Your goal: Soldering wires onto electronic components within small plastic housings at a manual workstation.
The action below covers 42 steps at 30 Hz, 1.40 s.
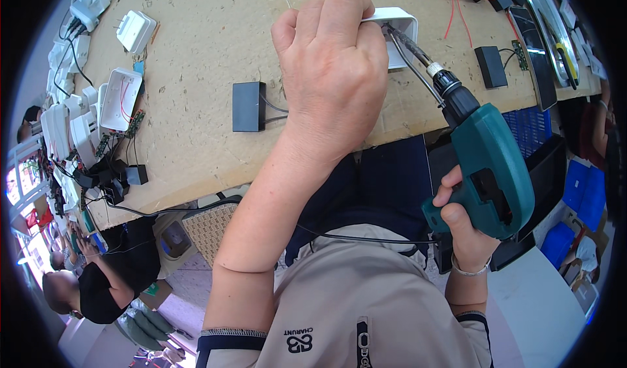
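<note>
My left hand (336,67) is closed over the near side of a white plastic housing (407,23), holding it on its side with the opening toward the right. In my right hand (467,221) is a teal soldering gun (493,165), gripped by its handle. Its hot tip and a thin curved metal feed tube reach into the housing's opening. What the tip touches inside is hidden by my fingers and the housing wall. A black rectangular block (248,106) lies left of my left wrist, its two dark wires running under the hand.
Another black block (490,67) and a small green circuit board (520,54) lie at the right. An open white housing (121,100) and piled housings, boards and wires fill the table's left end. A black cable (366,238) crosses my lap. Co-workers sit at the lower left.
</note>
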Each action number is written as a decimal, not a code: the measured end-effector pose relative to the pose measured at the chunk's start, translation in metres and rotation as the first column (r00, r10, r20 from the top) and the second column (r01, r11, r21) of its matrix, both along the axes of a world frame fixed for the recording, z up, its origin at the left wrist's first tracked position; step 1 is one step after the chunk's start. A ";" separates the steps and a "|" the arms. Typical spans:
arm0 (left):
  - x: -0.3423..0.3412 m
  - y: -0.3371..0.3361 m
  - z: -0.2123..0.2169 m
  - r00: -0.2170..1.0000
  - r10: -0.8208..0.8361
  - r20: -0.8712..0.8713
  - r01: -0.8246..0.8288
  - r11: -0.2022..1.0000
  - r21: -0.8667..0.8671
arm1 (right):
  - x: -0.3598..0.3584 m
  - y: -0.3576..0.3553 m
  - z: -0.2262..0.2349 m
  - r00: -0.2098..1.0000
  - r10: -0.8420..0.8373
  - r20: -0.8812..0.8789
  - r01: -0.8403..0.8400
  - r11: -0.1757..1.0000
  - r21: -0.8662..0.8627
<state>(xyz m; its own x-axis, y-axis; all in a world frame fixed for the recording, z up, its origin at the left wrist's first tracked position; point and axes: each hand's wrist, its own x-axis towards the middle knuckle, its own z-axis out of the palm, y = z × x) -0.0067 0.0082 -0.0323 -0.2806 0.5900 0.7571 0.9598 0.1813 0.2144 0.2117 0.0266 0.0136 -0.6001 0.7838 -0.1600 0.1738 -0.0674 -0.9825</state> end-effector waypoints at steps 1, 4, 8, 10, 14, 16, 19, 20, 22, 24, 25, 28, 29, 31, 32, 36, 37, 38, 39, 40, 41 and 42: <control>0.000 0.000 -0.001 1.000 -0.015 -0.002 0.015 1.000 0.020 | 0.000 0.000 0.000 1.000 -0.002 0.004 0.002 1.000 -0.001; 0.000 0.000 -0.002 1.000 -0.016 0.006 0.016 1.000 0.013 | 0.001 -0.002 0.001 0.999 -0.004 0.054 0.003 1.000 0.007; 0.001 -0.001 0.004 1.000 0.013 0.009 -0.013 1.000 -0.013 | 0.002 0.000 -0.001 0.998 0.011 0.057 -0.013 0.999 0.037; 0.001 -0.001 0.003 1.000 0.015 0.007 -0.015 1.000 -0.017 | 0.001 -0.001 -0.002 1.000 0.007 0.019 -0.008 0.998 0.063; 0.000 -0.001 0.003 1.000 0.010 0.005 -0.010 1.000 -0.005 | -0.003 0.000 0.000 1.000 0.008 -0.009 -0.008 0.998 0.062; 0.001 -0.001 0.004 1.000 0.016 0.005 -0.016 1.000 -0.019 | -0.003 0.000 -0.001 1.000 0.015 -0.027 -0.013 0.997 0.075; 0.000 -0.001 0.004 1.000 0.018 0.008 -0.018 1.000 -0.021 | -0.002 0.000 -0.001 1.000 0.010 -0.015 -0.009 0.998 0.056; 0.000 -0.001 0.004 1.000 0.017 0.008 -0.017 1.000 -0.021 | -0.003 0.000 -0.001 1.000 0.009 -0.015 -0.008 0.998 0.057; 0.000 -0.001 0.005 1.000 0.018 0.007 -0.018 1.000 -0.021 | -0.003 0.000 -0.001 0.999 0.018 -0.032 -0.015 0.996 0.088; 0.001 -0.002 0.004 1.000 0.021 0.008 -0.021 1.000 -0.021 | -0.003 -0.002 -0.001 0.999 0.006 -0.032 -0.003 0.998 0.067; 0.001 -0.002 0.004 1.000 0.024 0.009 -0.024 0.999 -0.022 | -0.003 -0.004 -0.001 1.000 -0.007 -0.030 0.008 0.999 0.047; 0.001 -0.003 0.003 1.000 0.023 0.014 -0.023 0.999 -0.028 | -0.002 -0.005 -0.002 0.999 -0.016 -0.029 0.017 0.999 0.047; 0.001 -0.003 0.002 1.000 0.023 0.014 -0.022 0.999 -0.029 | -0.002 -0.005 -0.003 0.999 -0.016 -0.028 0.018 0.999 0.046; 0.002 -0.001 -0.001 1.000 0.019 0.023 -0.019 0.999 -0.034 | 0.000 -0.005 -0.007 0.999 -0.027 -0.021 0.027 0.999 0.026; 0.002 -0.003 0.002 1.000 0.023 0.017 -0.022 0.999 -0.028 | 0.001 -0.006 -0.005 0.999 -0.023 -0.027 0.024 0.999 0.031; 0.000 -0.003 0.004 0.999 0.032 0.007 -0.032 0.999 -0.022 | 0.004 -0.008 -0.001 0.998 -0.026 -0.059 0.028 0.999 0.035; -0.001 -0.001 0.003 1.000 0.029 0.003 -0.029 1.000 -0.012 | 0.004 -0.007 0.000 0.997 -0.039 -0.066 0.041 0.999 0.025; 0.000 -0.001 0.002 1.000 0.028 0.003 -0.028 1.000 -0.013 | 0.005 -0.006 0.000 0.997 -0.040 -0.066 0.042 0.999 0.023; 0.000 0.000 0.002 1.000 0.029 0.002 -0.029 0.999 -0.022 | 0.006 -0.006 0.000 0.997 -0.047 -0.063 0.049 0.998 0.031; -0.001 0.001 0.002 1.000 0.030 0.000 -0.030 0.999 -0.029 | 0.007 -0.004 0.000 0.997 -0.054 -0.062 0.056 0.998 0.040; 0.000 0.001 0.001 1.000 0.029 -0.001 -0.029 0.999 -0.031 | 0.008 -0.005 0.000 0.997 -0.055 -0.062 0.057 0.998 0.038; 0.000 0.003 0.001 0.999 0.032 -0.005 -0.032 0.999 -0.029 | 0.009 -0.005 -0.001 0.995 -0.062 -0.072 0.064 0.998 0.027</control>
